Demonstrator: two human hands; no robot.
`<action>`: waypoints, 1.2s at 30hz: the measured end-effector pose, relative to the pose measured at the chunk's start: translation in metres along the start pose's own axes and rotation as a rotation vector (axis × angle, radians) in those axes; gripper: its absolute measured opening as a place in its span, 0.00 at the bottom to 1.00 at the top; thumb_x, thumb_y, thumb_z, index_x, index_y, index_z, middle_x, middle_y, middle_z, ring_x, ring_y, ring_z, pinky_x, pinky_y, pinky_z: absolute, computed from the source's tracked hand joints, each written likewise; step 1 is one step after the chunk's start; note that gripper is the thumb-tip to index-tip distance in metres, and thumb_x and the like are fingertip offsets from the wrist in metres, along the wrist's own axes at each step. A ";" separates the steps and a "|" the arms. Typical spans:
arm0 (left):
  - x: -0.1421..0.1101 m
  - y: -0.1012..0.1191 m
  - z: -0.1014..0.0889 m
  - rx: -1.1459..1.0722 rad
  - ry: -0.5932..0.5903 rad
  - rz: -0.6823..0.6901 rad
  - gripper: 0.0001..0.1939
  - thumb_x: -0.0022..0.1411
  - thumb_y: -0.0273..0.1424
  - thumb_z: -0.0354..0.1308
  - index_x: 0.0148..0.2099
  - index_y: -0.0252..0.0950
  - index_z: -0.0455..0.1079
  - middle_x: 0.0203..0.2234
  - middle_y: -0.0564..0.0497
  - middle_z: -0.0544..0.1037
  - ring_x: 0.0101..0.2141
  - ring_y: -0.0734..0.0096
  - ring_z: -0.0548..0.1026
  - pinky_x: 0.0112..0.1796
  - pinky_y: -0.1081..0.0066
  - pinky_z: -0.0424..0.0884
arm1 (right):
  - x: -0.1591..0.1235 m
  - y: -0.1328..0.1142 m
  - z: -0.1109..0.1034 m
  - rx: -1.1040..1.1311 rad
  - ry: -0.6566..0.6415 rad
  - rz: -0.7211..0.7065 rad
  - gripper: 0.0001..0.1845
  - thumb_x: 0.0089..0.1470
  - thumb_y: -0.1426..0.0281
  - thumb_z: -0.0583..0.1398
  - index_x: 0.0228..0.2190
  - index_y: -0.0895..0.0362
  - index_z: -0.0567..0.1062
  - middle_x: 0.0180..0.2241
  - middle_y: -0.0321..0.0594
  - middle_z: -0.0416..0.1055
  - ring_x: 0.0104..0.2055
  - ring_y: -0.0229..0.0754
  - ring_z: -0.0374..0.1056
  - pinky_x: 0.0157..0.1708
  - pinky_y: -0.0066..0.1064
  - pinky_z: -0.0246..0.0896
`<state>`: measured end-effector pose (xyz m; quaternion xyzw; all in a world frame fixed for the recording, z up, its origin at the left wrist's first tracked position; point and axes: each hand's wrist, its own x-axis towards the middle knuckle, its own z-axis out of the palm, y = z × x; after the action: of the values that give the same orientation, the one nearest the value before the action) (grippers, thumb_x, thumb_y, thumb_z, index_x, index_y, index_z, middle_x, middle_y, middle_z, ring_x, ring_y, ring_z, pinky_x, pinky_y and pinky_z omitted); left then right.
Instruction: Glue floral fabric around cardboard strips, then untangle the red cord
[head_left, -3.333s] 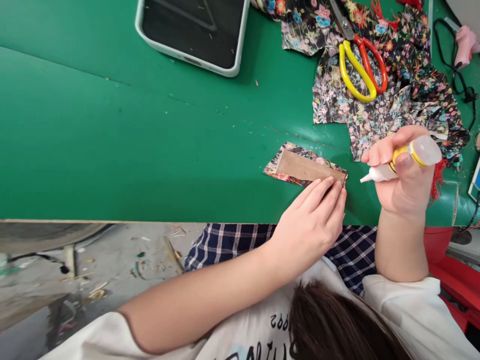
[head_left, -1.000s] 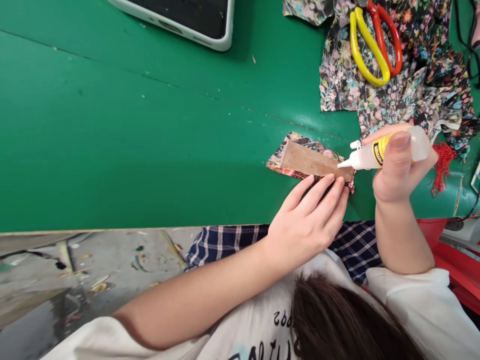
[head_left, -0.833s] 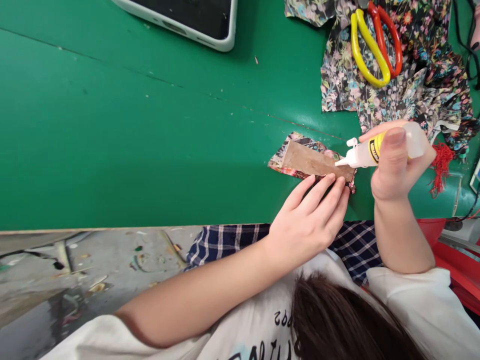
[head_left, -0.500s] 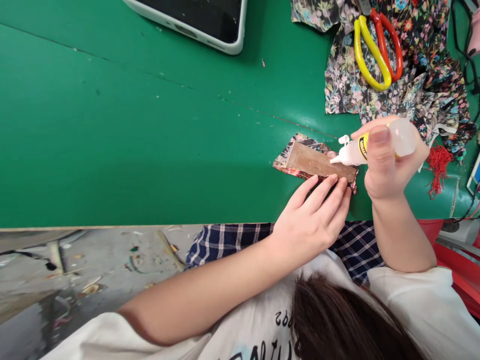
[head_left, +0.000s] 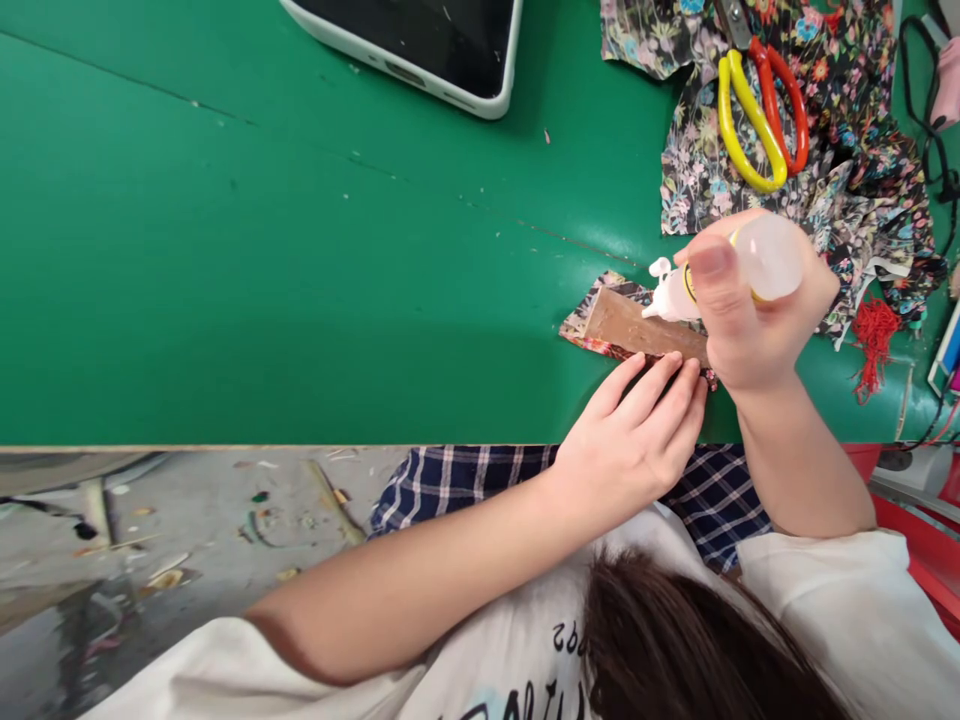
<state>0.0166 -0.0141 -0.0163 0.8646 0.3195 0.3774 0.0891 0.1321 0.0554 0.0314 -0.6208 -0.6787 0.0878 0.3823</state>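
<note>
Two hands are in my view over the tabletop [head_left: 262,300]. My right hand [head_left: 772,325] grasps the bottle [head_left: 769,255], nozzle at the strip [head_left: 619,322]; I cannot tell whether they touch. My left hand [head_left: 637,430] is unclenched, fingertips along the strip's near edge. Beyond the right hand, scissors [head_left: 737,22] lie on cloth [head_left: 697,190]; thread [head_left: 875,335] lies to its right. The phone [head_left: 450,50] lies farther left.

Scissors [head_left: 767,88] with yellow and red handles lie on the floral cloth [head_left: 694,190]. Left of the cloth is a pale-cased phone [head_left: 427,45]; right, a pink tool [head_left: 946,92]; below, red thread [head_left: 874,338].
</note>
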 end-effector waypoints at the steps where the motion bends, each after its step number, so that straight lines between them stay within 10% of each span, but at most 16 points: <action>1: 0.000 0.000 0.000 -0.001 0.002 0.000 0.12 0.60 0.26 0.57 0.46 0.31 0.73 0.44 0.47 0.79 0.46 0.62 0.76 0.49 0.62 0.71 | 0.002 -0.001 0.002 -0.004 0.009 -0.043 0.27 0.52 0.44 0.51 0.17 0.53 0.64 0.18 0.33 0.62 0.23 0.34 0.61 0.28 0.33 0.60; 20: 0.001 0.000 0.001 -0.018 0.020 -0.013 0.11 0.60 0.25 0.57 0.45 0.30 0.73 0.44 0.46 0.79 0.45 0.63 0.76 0.48 0.61 0.71 | 0.018 -0.011 0.035 -0.014 0.290 -0.405 0.27 0.57 0.51 0.50 0.15 0.55 0.62 0.13 0.30 0.58 0.17 0.29 0.57 0.19 0.26 0.55; 36: 0.001 0.001 0.001 -0.017 -0.001 -0.032 0.09 0.61 0.24 0.54 0.43 0.31 0.73 0.44 0.46 0.79 0.46 0.64 0.75 0.48 0.63 0.72 | 0.018 -0.014 0.027 -0.004 0.136 -0.418 0.25 0.57 0.51 0.50 0.17 0.54 0.60 0.14 0.29 0.57 0.18 0.29 0.59 0.20 0.26 0.55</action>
<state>0.0183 -0.0139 -0.0156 0.8587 0.3301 0.3783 0.1027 0.1055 0.0783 0.0278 -0.4718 -0.7655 -0.0370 0.4359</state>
